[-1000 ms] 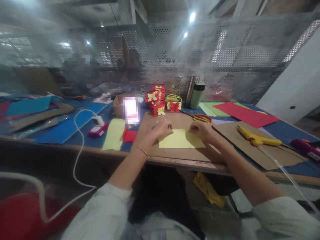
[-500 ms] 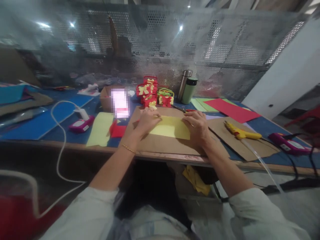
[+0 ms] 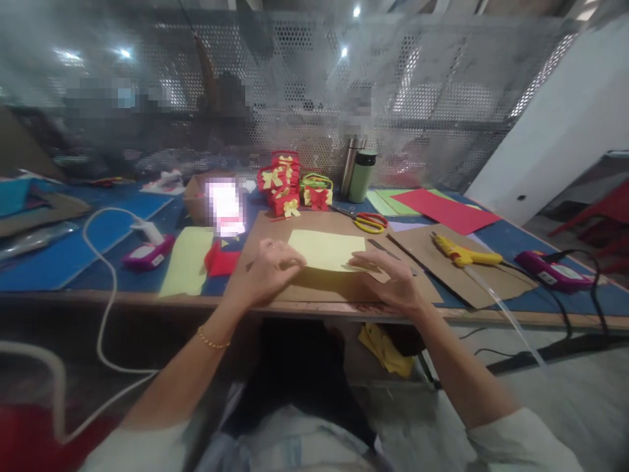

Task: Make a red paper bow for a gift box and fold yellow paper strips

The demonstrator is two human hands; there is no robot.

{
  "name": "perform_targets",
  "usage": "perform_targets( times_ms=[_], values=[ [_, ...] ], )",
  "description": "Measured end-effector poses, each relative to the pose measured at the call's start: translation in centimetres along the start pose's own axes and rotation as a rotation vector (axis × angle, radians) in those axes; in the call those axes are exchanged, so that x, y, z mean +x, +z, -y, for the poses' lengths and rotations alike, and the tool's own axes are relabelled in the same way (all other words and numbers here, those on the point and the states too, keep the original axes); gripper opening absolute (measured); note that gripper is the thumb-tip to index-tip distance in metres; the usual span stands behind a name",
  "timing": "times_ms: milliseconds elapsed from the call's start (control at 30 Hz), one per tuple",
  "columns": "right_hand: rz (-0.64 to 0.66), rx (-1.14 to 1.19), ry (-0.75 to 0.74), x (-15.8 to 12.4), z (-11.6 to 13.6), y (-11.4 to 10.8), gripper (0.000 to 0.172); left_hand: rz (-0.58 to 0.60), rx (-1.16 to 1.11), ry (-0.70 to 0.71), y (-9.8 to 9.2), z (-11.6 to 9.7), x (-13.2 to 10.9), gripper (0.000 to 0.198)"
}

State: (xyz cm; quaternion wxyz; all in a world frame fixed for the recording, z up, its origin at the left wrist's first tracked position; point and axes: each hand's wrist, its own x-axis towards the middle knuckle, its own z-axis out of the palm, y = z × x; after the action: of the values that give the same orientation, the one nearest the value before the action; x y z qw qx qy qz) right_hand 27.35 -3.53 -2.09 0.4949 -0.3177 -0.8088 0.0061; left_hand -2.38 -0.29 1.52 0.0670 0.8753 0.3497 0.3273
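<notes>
A pale yellow sheet of paper [image 3: 328, 250] is held between my two hands, over a brown cardboard sheet [image 3: 314, 288]. My left hand [image 3: 268, 267] has its fingers closed on the paper's left edge. At the lower right corner, my right hand [image 3: 390, 274] grips the paper, thumb below and fingers above. A shadow falls on the cardboard beneath the near edge. Scissors with red and yellow handles [image 3: 371, 223] lie just beyond the right hand. Close by, a dark thin strip, perhaps a blade or ruler [image 3: 388, 252], rests on the cardboard.
A yellow glue gun [image 3: 466, 254] lies on cardboard at right. Red paper baskets with bows [image 3: 282, 183] and a green bottle [image 3: 362, 177] stand behind. At left are a lit phone [image 3: 226, 206], red paper [image 3: 223, 261], another yellow sheet [image 3: 187, 261] and a white cable [image 3: 113, 282].
Both hands have come nearer to me and lower on the paper's sides. The paper is now lifted and tilted. The scissors and dark strip, earlier mostly covered by the right hand, now show.
</notes>
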Motion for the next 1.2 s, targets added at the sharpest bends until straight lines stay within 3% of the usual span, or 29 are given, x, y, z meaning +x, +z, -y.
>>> perform_targets(
  times_ms=[167, 267, 367, 600, 700, 867, 1033, 1200],
  values=[
    [0.175, 0.056, 0.0, -0.2, -0.3, -0.7, 0.032, 0.094, -0.063, -0.002, 0.9, 1.6, -0.8, 0.022],
    [0.218, 0.073, 0.008, -0.5, -0.5, -0.4, 0.028, 0.173, -0.025, -0.043, 1.1, 2.2, -0.6, 0.036],
    [0.279, 0.099, 0.057, -1.1, -0.4, -0.1, 0.025, 0.23, 0.025, -0.065, 1.0, 2.5, -0.7, 0.038],
    [0.401, 0.038, 0.42, -0.6, 0.2, -1.6, 0.032, 0.24, -0.046, -0.104, 0.2, 1.7, 0.5, 0.026],
    [0.499, -0.014, 0.506, 0.2, 0.2, -2.1, 0.043, 0.253, -0.096, -0.243, 0.0, 1.7, 1.5, 0.028],
    [0.388, 0.005, 0.33, 0.5, -0.6, -1.5, 0.046, 0.217, -0.078, -0.362, 0.5, 2.7, 1.4, 0.033],
    [0.41, -0.156, 0.467, 1.5, -1.8, -1.0, 0.046, 0.156, -0.008, -0.418, 1.0, 2.9, 1.0, 0.038],
    [0.475, -0.33, 0.488, 2.9, -1.7, -0.3, 0.028, 0.156, -0.105, -0.386, 1.8, 2.6, 2.3, 0.032]
  ],
)
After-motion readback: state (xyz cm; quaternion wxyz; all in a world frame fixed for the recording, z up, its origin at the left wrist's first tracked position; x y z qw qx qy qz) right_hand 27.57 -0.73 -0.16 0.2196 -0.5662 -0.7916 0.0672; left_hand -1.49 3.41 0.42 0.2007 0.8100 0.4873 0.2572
